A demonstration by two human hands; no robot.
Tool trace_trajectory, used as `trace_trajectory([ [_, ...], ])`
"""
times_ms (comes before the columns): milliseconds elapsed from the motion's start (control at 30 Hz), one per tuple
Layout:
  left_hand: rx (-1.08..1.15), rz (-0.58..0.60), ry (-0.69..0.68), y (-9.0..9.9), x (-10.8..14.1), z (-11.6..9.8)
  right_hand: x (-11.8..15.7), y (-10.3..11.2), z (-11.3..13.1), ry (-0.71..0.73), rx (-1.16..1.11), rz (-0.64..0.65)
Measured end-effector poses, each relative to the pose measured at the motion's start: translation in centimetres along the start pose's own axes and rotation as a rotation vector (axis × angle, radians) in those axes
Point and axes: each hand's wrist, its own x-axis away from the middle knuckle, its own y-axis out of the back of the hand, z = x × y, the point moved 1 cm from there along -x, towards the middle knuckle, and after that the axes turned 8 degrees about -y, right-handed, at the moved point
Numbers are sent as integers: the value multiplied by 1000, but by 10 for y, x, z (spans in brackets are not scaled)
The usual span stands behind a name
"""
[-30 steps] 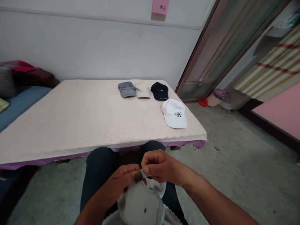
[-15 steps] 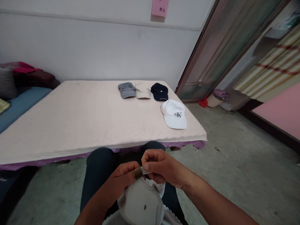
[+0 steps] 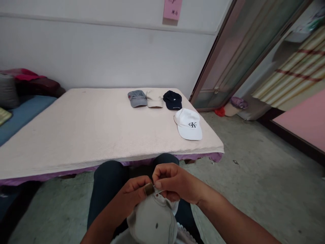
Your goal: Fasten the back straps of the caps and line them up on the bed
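A light grey baseball cap (image 3: 153, 220) rests in my lap, its back strap turned up toward my hands. At the strap, my left hand (image 3: 135, 189) is closed on a brownish buckle (image 3: 149, 189), thumb pressed near it. Beside it, my right hand (image 3: 170, 181) pinches the pale strap (image 3: 157, 190) between thumb and finger. The two hands almost touch. Part of the strap is hidden behind the fingers.
On the bed (image 3: 96, 128) in front of my knees lie a grey cap (image 3: 137, 98), a beige cap (image 3: 154, 99), a navy cap (image 3: 173, 100) and a white cap (image 3: 188, 124). A blue cushioned seat (image 3: 30, 108) stands left; a bin (image 3: 235, 105) is on the floor at right.
My right hand has shifted slightly left and down, nearer the buckle, and less of the strap shows between the hands. The caps on the bed have stayed in place.
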Motion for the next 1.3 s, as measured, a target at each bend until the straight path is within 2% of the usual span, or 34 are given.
trace_trajectory([
  [200,61,-36,-4,4,0,9,-2,-1,0,21,-104,14],
  [467,34,-27,-49,6,-1,12,-2,-4,-1,72,-114,-24],
  [733,20,-32,-43,5,1,7,-4,-5,-3,119,-42,-45],
  [1000,36,-41,-20,5,3,7,-3,-6,1,100,25,-53],
  [1300,-40,-41,-10,8,3,5,-3,0,3,76,70,24],
])
